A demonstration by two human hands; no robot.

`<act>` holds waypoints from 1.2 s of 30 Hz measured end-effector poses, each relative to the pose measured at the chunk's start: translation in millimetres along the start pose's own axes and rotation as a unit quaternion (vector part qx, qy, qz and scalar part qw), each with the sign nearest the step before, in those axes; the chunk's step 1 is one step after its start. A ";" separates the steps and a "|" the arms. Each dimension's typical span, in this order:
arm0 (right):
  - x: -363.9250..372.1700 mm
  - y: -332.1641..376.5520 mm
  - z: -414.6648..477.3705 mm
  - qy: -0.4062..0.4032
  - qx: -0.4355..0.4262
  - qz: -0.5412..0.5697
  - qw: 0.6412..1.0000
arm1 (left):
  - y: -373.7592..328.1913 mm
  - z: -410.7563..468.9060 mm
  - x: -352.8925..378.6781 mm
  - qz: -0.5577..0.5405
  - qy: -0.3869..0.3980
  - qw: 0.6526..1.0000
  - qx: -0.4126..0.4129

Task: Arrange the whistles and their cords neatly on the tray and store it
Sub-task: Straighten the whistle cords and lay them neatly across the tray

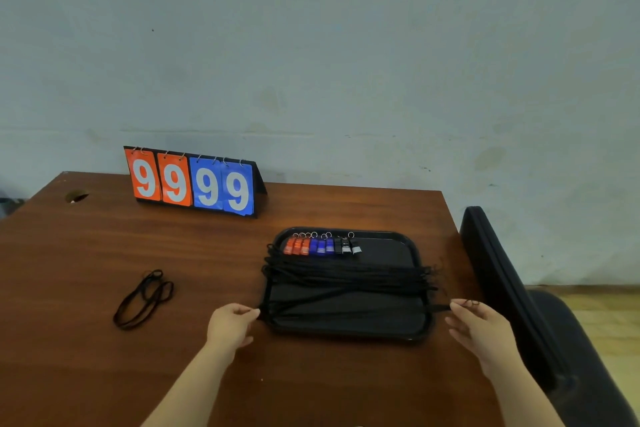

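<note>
The bench (104,253) is smooth brown wood, the tray (391,246) glossy black plastic, the cords (346,276) matt woven black, the whistles (322,246) shiny plastic.

- Flip scoreboard (192,182) standing on the wooden table (86,246): four big white digits, reading 9 9 9 9 from left to right.
- First two nines sit on orange cards (159,180), last two on blue cards (221,189).
</note>
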State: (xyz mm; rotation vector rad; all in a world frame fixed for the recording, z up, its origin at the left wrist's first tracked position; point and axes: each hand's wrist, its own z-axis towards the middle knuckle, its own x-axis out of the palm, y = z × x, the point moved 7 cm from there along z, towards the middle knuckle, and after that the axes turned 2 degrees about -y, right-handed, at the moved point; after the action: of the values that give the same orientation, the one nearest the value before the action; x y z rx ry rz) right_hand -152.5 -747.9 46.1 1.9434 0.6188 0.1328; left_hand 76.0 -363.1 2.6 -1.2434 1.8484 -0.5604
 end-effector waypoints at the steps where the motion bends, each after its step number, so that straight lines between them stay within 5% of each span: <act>1: -1.7 -6.6 3.1 -0.002 0.012 -0.008 1.000 | 4.8 1.1 2.5 -0.003 -0.011 1.000 -0.009; 9: -4.8 -43.6 25.1 0.005 0.082 -0.059 0.995 | 12.7 6.6 21.2 -0.081 -0.062 0.994 -0.046; 18: 12.8 -44.2 47.2 0.034 0.065 -0.102 0.992 | 13.4 19.3 28.5 -0.141 -0.133 0.977 -0.089; 36: 39.8 -30.1 92.3 0.018 0.047 -0.128 0.991 | -11.4 58.8 32.9 -0.182 -0.123 0.971 -0.097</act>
State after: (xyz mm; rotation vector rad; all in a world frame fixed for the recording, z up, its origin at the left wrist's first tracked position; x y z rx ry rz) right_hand -95.9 -794.6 -28.9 1.9364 0.9056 -0.0224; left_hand 124.6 -393.1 -34.8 -1.7213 1.5021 -0.4005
